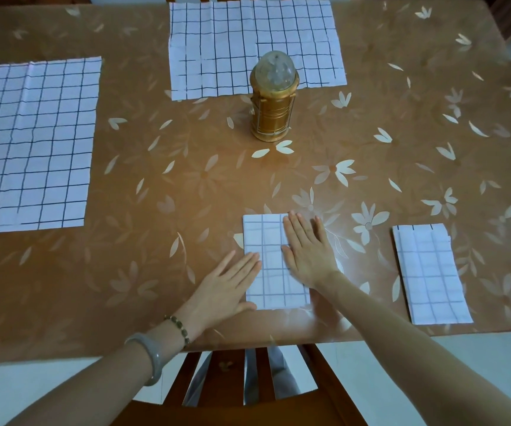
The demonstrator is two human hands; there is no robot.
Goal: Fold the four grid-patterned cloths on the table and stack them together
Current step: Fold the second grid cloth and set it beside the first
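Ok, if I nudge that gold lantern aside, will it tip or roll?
The gold lantern stands tall and narrow, so a push near its top would probably tip it. Its round body would likely roll once down. The table looks glossy, so a low push may slide it easily.

Both arms are seen bare from the hands back to the near edge of the view. At the wrist of the left hand (228, 285) a thin beaded bracelet (178, 325) is worn, strung with small dark greenish beads set apart by lighter, gold-toned ones. Just nearer along the same arm a thick, smooth bangle (151, 355) is worn, pale grey and rounded, with a faintly glossy surface. The right hand (308, 250) and its forearm are shown bare.
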